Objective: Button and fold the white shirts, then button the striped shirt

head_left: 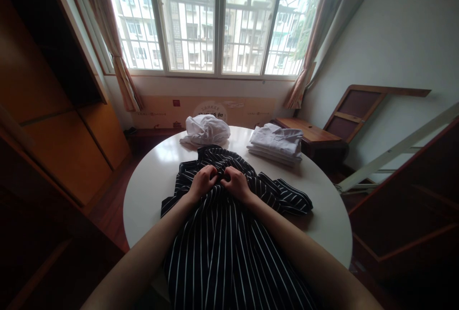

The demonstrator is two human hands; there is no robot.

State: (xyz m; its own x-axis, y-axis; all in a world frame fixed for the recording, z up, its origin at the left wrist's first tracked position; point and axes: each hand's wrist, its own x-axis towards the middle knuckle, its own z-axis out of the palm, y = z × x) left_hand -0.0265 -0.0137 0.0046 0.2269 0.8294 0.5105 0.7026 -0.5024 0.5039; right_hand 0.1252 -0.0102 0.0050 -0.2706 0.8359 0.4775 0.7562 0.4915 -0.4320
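A black shirt with thin white stripes [222, 243] is spread over the round white table [150, 181], and its lower part hangs toward me past the near edge. My left hand [204, 181] is closed on the shirt's bunched front below the collar. Close beside it, my right hand [235, 183] pinches the same cloth, the fingertips of both hands nearly meeting. What lies between the fingertips is too small to make out. One striped sleeve [292, 197] stretches out to the right on the tabletop.
Behind the shirt lies a crumpled white cloth [207, 129]; to its right is a stack of folded white garments [275, 141]. A wooden cabinet [68, 157] stands at left. Beyond the table are a long cardboard box [251, 109] and a low wooden stand [308, 128].
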